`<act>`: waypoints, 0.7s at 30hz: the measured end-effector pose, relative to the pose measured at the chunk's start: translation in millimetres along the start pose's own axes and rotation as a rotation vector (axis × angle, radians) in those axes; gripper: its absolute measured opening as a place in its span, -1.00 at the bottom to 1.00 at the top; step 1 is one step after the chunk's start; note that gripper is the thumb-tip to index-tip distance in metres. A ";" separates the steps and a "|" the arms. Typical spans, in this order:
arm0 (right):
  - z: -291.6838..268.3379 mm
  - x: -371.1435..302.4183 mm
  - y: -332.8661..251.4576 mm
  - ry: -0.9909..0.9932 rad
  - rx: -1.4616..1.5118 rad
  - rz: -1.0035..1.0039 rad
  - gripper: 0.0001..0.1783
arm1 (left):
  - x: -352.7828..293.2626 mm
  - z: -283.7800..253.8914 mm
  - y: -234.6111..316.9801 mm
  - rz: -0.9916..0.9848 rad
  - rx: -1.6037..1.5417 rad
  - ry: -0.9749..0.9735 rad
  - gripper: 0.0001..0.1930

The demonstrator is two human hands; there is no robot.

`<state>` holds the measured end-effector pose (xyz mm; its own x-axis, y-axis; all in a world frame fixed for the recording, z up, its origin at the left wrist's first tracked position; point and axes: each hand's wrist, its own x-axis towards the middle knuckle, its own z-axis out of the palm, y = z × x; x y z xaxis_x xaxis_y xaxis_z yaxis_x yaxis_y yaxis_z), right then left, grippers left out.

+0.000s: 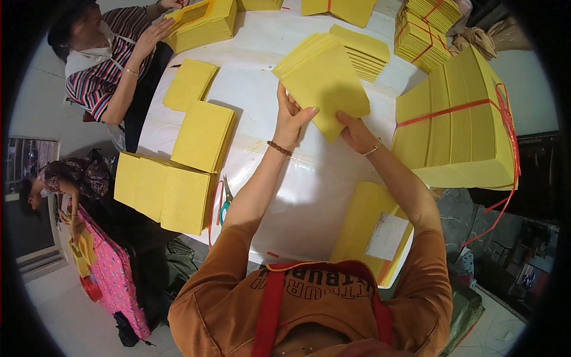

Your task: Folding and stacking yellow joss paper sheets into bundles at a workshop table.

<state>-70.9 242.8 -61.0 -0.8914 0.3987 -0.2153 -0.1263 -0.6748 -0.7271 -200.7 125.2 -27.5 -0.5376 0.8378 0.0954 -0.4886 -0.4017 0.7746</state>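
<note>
A fanned stack of yellow envelopes (pixel 324 77) is held up over the white table between my two hands. My left hand (pixel 291 116) grips its left edge, thumb on the upper face and fingers underneath. At the near right corner, my right hand (pixel 357 134) pinches the stack with the thumb on top; its other fingers are partly hidden. Just beyond the held stack lies another spread pile of yellow envelopes (pixel 372 56), partly covered by it. Green-handled scissors (pixel 225 202) rest on the table left of my left forearm.
Large yellow bundles tied with red string (pixel 452 116) stand on the right. More yellow stacks (pixel 202 137) line the left side. Near my right elbow lies a yellow pile with a white label (pixel 386 235). A co-worker (pixel 107 65) handles yellow stacks at far left; another person bends over a pink-covered table (pixel 110 262).
</note>
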 end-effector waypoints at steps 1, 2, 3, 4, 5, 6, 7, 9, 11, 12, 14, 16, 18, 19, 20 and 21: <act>-3.1 -1.8 -0.7 -0.016 -0.040 0.017 -0.54 | 0.0 3.7 7.2 0.008 0.084 -0.025 0.09; -8.0 -3.2 1.4 -0.014 -0.037 0.017 -0.54 | -1.3 4.1 4.9 0.005 0.086 -0.026 0.09; -12.8 -4.2 4.9 -0.026 -0.048 0.021 -0.55 | -2.3 4.0 0.7 0.035 0.145 -0.040 0.08; -17.2 -4.9 8.3 -0.037 -0.058 0.025 -0.55 | -2.5 4.1 -3.7 0.065 0.204 -0.056 0.07; -21.2 -4.6 12.1 -0.030 -0.055 0.023 -0.55 | -1.1 4.6 -8.3 0.059 0.202 -0.059 0.07; -22.2 -3.3 14.5 -0.014 -0.045 0.027 -0.56 | 1.7 5.2 -13.1 0.090 0.236 -0.036 0.06; -23.6 -2.6 15.8 0.003 -0.035 0.030 -0.56 | 4.2 4.7 -16.9 0.121 0.270 -0.012 0.05; -29.9 -5.5 13.3 -0.088 -0.134 0.046 -0.51 | 8.6 -3.7 -16.6 0.094 0.307 -0.034 0.04; -39.4 -10.1 7.5 -0.180 -0.233 0.063 -0.45 | 9.1 -13.9 -11.6 0.066 0.343 -0.055 0.02; -43.1 -14.1 2.8 -0.145 -0.216 -0.016 -0.37 | 6.5 -18.1 -6.5 0.037 0.365 -0.049 0.03; -47.1 -14.4 -2.9 -0.105 -0.197 -0.092 -0.28 | 4.1 -27.6 -0.5 0.002 0.384 -0.043 0.04; -39.0 -8.0 -15.5 -0.081 -0.710 -0.244 0.26 | 0.1 -35.6 4.0 -0.031 0.448 -0.103 0.08; -13.9 -1.5 -21.8 -0.050 -0.795 -0.050 0.27 | -1.0 -44.9 -8.4 -0.095 0.483 -0.148 0.14; -5.6 2.0 -22.0 -0.020 -0.878 0.139 0.29 | -1.2 -49.4 -14.0 -0.154 0.520 -0.198 0.20; -9.1 5.7 -16.9 -0.021 -0.876 0.143 0.29 | -1.7 -54.4 -18.4 -0.158 0.519 -0.195 0.20; -11.7 9.2 -10.1 -0.036 -0.793 0.023 0.30 | -2.5 -54.3 -19.2 -0.143 0.579 -0.230 0.27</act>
<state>-72.7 260.6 -63.2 -0.9052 0.3605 -0.2248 0.2283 -0.0335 -0.9730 -227.3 110.7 -76.6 -0.3016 0.9522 0.0480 -0.0593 -0.0689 0.9959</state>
